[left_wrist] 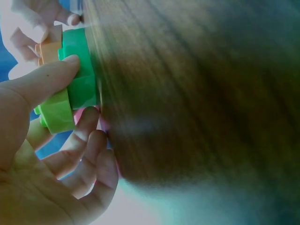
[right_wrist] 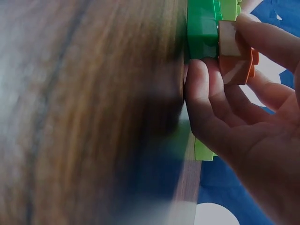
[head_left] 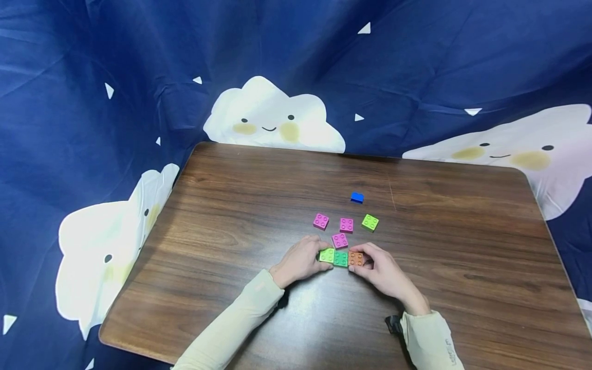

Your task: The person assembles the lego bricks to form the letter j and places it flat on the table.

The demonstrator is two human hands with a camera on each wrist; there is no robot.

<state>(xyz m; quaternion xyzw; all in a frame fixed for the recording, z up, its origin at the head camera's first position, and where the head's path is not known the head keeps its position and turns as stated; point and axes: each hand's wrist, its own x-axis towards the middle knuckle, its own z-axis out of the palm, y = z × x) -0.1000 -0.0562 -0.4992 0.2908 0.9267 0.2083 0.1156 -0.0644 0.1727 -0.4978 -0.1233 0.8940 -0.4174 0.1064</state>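
In the head view, a lime brick (head_left: 327,255), a green brick (head_left: 340,259) and an orange brick (head_left: 355,258) stand in a row. My left hand (head_left: 301,259) holds the lime brick between thumb and fingers; its thumb also reaches onto the green brick (left_wrist: 80,65) in the left wrist view. My right hand (head_left: 381,270) pinches the orange brick from the right side. From the right wrist view, the orange brick (right_wrist: 234,54) sits higher than the green brick (right_wrist: 202,30), which is down at the tabletop. The lime brick (left_wrist: 57,112) is likewise raised above the table.
Just beyond the hands lie three pink bricks, the nearest pink brick (head_left: 339,240) close behind the row. Another lime brick (head_left: 370,222) and a blue brick (head_left: 357,197) lie farther back on the wooden table (head_left: 240,205). A dark blue curtain (head_left: 152,46) with clouds hangs behind.
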